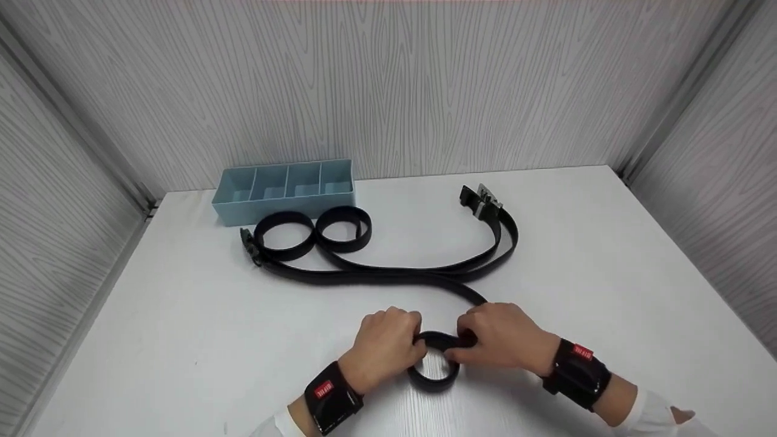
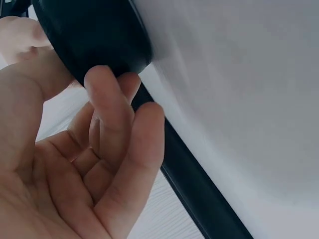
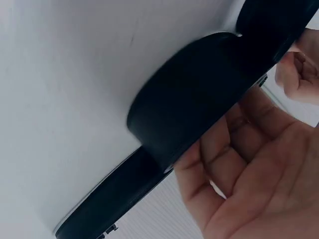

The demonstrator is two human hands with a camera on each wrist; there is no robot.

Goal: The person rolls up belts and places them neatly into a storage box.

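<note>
Grey wood-grain walls [image 1: 388, 91] border a white table [image 1: 570, 255]; left hand [image 1: 385, 341] and right hand [image 1: 507, 334] pinch a black belt [image 1: 433, 384], coiled nearby, its length running away leftward.

Got 3 round black belt coils [image 1: 346, 246] here, 1 boxy pale-blue 4-slot tray [image 1: 279, 207], 2 bare hands [image 1: 382, 343], 2 black wristbands [image 1: 580, 377].

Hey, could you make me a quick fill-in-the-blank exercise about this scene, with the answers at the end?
The tray has ____ compartments.
Just in front of the tray lie ____ belt loops.
The left hand and right hand hold a coil coloured ____.
The person's sleeves are ____.

Missing words: four; two; black; white.
</note>
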